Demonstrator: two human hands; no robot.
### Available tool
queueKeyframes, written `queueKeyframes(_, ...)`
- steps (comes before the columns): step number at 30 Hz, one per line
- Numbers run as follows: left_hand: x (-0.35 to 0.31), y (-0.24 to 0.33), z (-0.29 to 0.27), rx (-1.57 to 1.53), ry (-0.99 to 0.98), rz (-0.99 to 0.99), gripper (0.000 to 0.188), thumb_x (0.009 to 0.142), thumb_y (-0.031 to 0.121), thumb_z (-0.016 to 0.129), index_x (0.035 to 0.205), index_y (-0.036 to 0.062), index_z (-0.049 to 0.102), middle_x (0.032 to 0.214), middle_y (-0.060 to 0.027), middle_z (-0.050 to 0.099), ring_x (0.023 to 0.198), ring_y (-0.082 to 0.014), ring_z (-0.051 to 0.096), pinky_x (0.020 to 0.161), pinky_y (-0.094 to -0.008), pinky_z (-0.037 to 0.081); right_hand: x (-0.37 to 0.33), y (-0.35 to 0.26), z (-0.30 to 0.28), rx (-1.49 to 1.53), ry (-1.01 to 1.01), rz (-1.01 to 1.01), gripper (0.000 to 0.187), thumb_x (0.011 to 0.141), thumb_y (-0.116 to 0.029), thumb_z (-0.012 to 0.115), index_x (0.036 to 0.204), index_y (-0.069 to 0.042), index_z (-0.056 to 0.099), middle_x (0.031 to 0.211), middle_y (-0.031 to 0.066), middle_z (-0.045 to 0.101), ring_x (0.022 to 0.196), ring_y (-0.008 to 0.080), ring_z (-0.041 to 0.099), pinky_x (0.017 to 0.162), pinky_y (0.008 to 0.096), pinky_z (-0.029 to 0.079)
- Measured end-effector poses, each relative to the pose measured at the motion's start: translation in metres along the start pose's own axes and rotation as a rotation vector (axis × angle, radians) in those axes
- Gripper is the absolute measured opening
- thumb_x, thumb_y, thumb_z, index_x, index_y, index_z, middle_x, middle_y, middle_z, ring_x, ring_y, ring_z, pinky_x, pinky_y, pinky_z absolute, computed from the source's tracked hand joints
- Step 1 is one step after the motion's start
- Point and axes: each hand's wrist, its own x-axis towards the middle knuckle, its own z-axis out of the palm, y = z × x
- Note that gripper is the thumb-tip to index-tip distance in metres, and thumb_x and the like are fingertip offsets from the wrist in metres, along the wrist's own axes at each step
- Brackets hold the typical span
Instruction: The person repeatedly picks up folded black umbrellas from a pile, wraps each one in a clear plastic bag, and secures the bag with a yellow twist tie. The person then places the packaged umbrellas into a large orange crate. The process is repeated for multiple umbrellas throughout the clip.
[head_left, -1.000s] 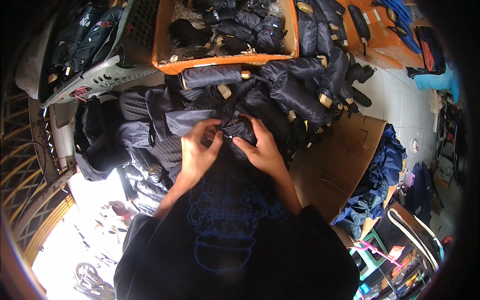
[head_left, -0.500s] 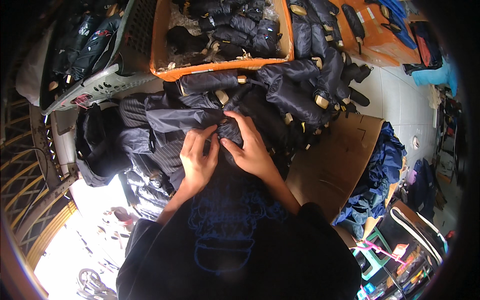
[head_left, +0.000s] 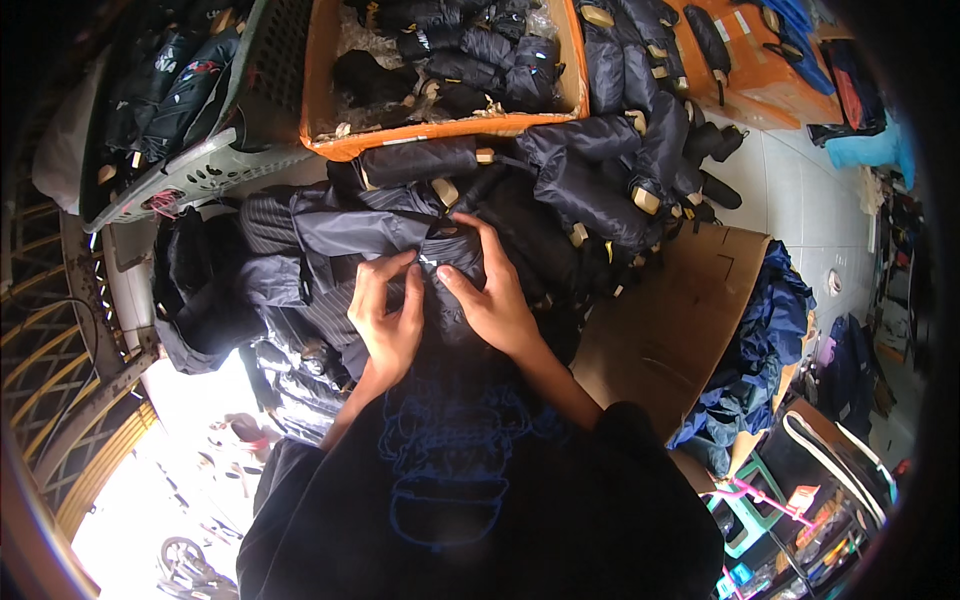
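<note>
A dark folding umbrella (head_left: 455, 250) with loose, pleated cloth is between my hands. My left hand (head_left: 385, 315) pinches the edge of its fabric, thumb and forefinger close together. On the other side, my right hand (head_left: 490, 300) curves around the umbrella, its thumb pressed on the front and its fingers behind. A flap of smooth black cloth (head_left: 365, 235) spreads leftward from my hands over dark pinstriped cloth (head_left: 330, 300). Just beyond lie rolled black umbrellas (head_left: 420, 160) with pale handle ends. My fingers partly hide the held umbrella.
An orange-rimmed box (head_left: 440, 135) of black umbrellas stands ahead, beside a grey perforated crate (head_left: 210, 160). More umbrellas (head_left: 590, 190) are heaped at the right, by a cardboard flap (head_left: 670, 320) and crumpled blue cloth (head_left: 750, 340). A metal lattice gate (head_left: 75, 350) stands at left.
My left hand has shifted slightly left and its fingertips have parted from my right hand's. More pleated cloth shows between them, and my right thumb has moved up and left.
</note>
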Motion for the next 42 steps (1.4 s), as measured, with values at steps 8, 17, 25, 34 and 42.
queueKeyframes(8, -0.002, 0.007, -0.006, -0.102, -0.044, -0.024, 0.022, 0.078, -0.006, 0.066, 0.1, -0.0002, 0.066, 0.09, -0.0122, 0.064, 0.076, -0.0221, 0.062, 0.071, -0.0305, 0.05, 0.0, 0.002, -0.008, -0.055, -0.141, -0.168, 0.059, 0.087, -0.013, 0.066, 0.138, -0.001, 0.04, 0.13, 0.0211, 0.049, 0.123, 0.0355, 0.048, 0.106, 0.0399, 0.035)
queueKeyframes(17, -0.015, 0.004, 0.001, -0.129, -0.094, -0.08, 0.019, 0.083, -0.005, 0.067, 0.102, -0.0016, 0.066, 0.089, -0.0126, 0.063, 0.077, -0.0231, 0.063, 0.071, -0.0318, 0.051, -0.005, 0.008, -0.015, -0.064, -0.133, -0.124, 0.049, 0.085, -0.01, 0.067, 0.129, -0.002, 0.047, 0.121, 0.0192, 0.054, 0.115, 0.0351, 0.052, 0.099, 0.0394, 0.04)
queueKeyframes(25, 0.02, 0.022, -0.028, 0.229, -0.282, 0.044, 0.049, 0.073, 0.001, 0.077, 0.119, 0.0061, 0.061, 0.11, -0.0118, 0.056, 0.09, -0.0267, 0.06, 0.077, -0.0366, 0.049, -0.002, 0.0, -0.013, -0.146, -0.218, -0.201, 0.045, 0.084, -0.009, 0.067, 0.124, -0.002, 0.048, 0.116, 0.0194, 0.054, 0.111, 0.0377, 0.053, 0.096, 0.0413, 0.042)
queueKeyframes(34, 0.053, 0.007, -0.078, 0.173, -0.876, -0.157, 0.056, 0.066, 0.048, 0.085, 0.087, -0.0012, 0.069, 0.076, -0.0133, 0.067, 0.079, -0.0285, 0.064, 0.075, -0.0417, 0.047, 0.002, -0.014, -0.019, -0.169, -0.59, -0.257, 0.059, 0.081, -0.016, 0.074, 0.131, -0.004, 0.043, 0.124, 0.0175, 0.054, 0.119, 0.0361, 0.053, 0.099, 0.0415, 0.043)
queueKeyframes(42, 0.028, 0.0, -0.077, 0.08, -1.21, -0.569, 0.062, 0.069, 0.055, 0.083, 0.088, -0.0026, 0.069, 0.07, -0.0124, 0.067, 0.071, -0.0213, 0.067, 0.066, -0.0359, 0.049, -0.005, -0.011, -0.026, -0.116, -0.766, -0.168, 0.053, 0.077, -0.013, 0.077, 0.122, -0.004, 0.053, 0.117, 0.0127, 0.057, 0.112, 0.0321, 0.056, 0.096, 0.0392, 0.045)
